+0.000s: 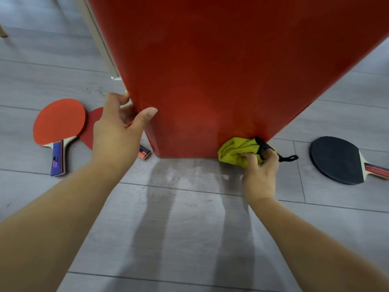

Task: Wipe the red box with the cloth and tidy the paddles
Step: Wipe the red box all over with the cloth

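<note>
A tall red box [221, 70] stands on the grey floor and fills the upper middle of the view. My left hand [120, 129] grips its left vertical edge, thumb on the front face and fingers round the side. My right hand [260, 171] holds a bunched yellow-green cloth [235, 151] with a black loop against the box's lower right corner. A red paddle with a blue handle [60, 121] lies at the left, overlapping a second red paddle [92, 127] partly hidden behind my left hand. A black-faced paddle [339, 160] lies at the right.
A pale beige upright edge [99, 39], like a door or panel, stands behind the box's left side. Grey wood-look floor planks [189, 218] stretch in front of the box, with shadows of my arms on them.
</note>
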